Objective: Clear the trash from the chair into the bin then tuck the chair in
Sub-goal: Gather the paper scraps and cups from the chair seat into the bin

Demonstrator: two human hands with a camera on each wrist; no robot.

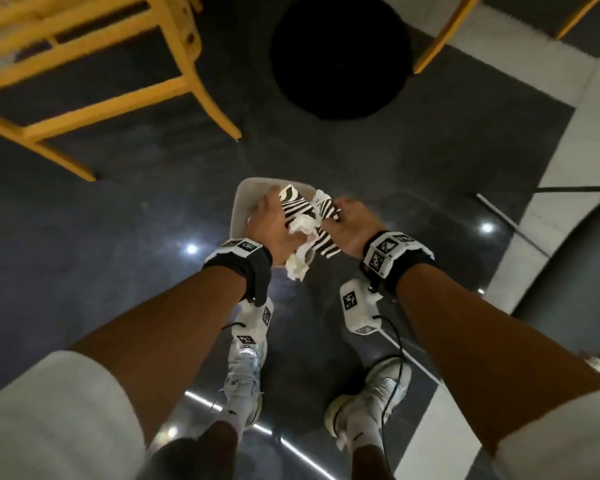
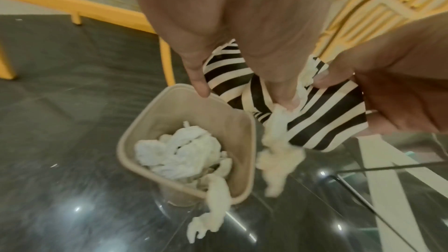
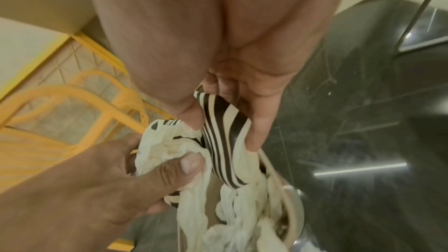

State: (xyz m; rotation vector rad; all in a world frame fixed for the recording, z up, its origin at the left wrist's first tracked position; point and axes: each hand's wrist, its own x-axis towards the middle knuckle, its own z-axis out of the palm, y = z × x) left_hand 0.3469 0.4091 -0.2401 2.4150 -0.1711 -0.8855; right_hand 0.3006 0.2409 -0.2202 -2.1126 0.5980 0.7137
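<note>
Both hands, left hand and right hand, grip striped wrapper over bin.

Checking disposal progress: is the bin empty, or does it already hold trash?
Already holding trash: crumpled white tissues lie inside the beige bin, one strand draped over its rim. How deep the pile goes cannot be told.

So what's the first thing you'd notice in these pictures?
Probably the black-and-white striped wrapper in the middle, gripped by both the left hand and the right hand together with some crumpled white tissue. Right under it sits the beige bin, with more white tissue already inside. The bright yellow chair stands at the upper left on the dark shiny floor.
</note>
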